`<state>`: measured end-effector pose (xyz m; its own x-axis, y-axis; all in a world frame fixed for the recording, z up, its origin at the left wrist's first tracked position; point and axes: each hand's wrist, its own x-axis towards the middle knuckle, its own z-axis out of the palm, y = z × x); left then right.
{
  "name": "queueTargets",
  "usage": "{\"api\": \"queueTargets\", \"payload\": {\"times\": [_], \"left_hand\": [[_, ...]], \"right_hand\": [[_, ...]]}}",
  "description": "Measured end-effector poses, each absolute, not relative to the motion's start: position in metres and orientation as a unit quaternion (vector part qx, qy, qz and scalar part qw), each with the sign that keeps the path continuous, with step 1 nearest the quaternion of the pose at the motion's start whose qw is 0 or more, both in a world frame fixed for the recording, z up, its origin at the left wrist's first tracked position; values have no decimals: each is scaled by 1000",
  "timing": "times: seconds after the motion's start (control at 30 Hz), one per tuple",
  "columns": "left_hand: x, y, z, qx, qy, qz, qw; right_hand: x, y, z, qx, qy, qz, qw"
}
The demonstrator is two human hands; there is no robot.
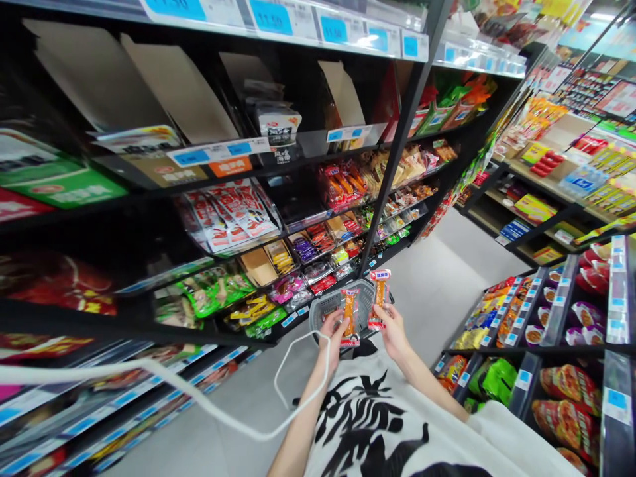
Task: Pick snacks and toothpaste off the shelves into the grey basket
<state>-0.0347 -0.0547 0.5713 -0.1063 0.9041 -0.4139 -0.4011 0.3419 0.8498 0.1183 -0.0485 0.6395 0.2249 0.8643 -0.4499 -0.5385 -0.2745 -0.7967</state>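
Note:
My left hand [334, 334] is closed on a small snack packet [350, 311] with clear wrapping, red ends and an orange-brown filling. A matching snack packet [380, 291], with a white label and blue lettering at its top, is pinched in my right hand [394, 329]. Both packets are held upright, side by side and apart, in front of my body. Behind and below them is a grey plastic basket [318, 306] with slotted sides. My hands and the packets hide part of it.
Tall dark shelves [308, 159] of packaged snacks run along the left. Low bins [544, 291] of bagged goods stand at the right. A grey floor aisle [437, 271] lies between them. A white cable [199, 397] loops across the lower left, over my left forearm.

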Motion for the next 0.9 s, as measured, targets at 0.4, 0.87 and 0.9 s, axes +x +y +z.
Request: {"api": "queueTargets", "payload": {"times": [0.4,0.87,0.9], "left_hand": [[-32,-54,576,234,508,532,636],[-31,-49,578,209,517,537,633],[-32,-49,578,208,518,539,630]], "right_hand": [[120,-49,635,-525,-147,605,580],[123,-46,631,-528,-157,606,574],[123,-45,631,-528,-159,606,573]]}}
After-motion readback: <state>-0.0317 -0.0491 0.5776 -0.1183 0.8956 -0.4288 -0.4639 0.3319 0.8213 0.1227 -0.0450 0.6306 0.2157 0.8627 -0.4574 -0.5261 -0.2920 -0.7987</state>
